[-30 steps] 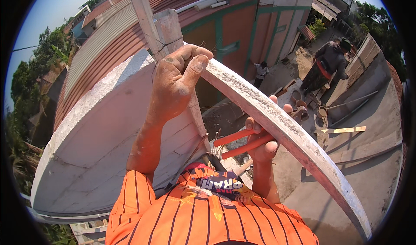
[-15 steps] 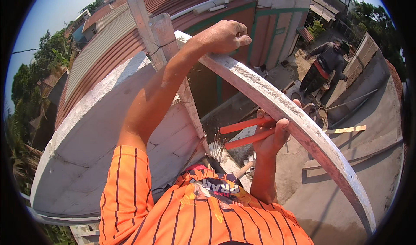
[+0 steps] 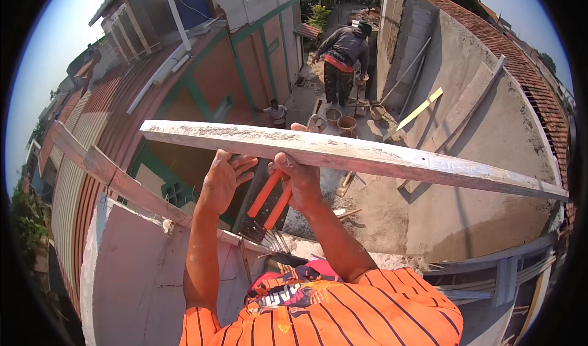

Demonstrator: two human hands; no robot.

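A long wooden board (image 3: 361,153), whitened with crusted mortar along its top, stretches across in front of me. My right hand (image 3: 300,177) grips its lower edge and also holds a pair of pliers (image 3: 272,202) with two orange handles, spread apart and pointing down toward me. The board partly covers the pliers' head. Just left of it, my left hand (image 3: 225,177) is at the board's underside, palm up with fingers stretched and apart. Whether it bears any weight I cannot tell.
An upright wooden post (image 3: 131,184) and a pale wall panel (image 3: 147,266) stand at left. Below are a co-worker (image 3: 346,55), another person (image 3: 275,112), buckets (image 3: 347,124) and a yellow strip (image 3: 422,110). A plank (image 3: 471,104) leans on the grey wall (image 3: 490,162).
My left hand has come down from above the board to its underside, fingers opening. The board has swung away from the post and lies more level. My view has turned right.
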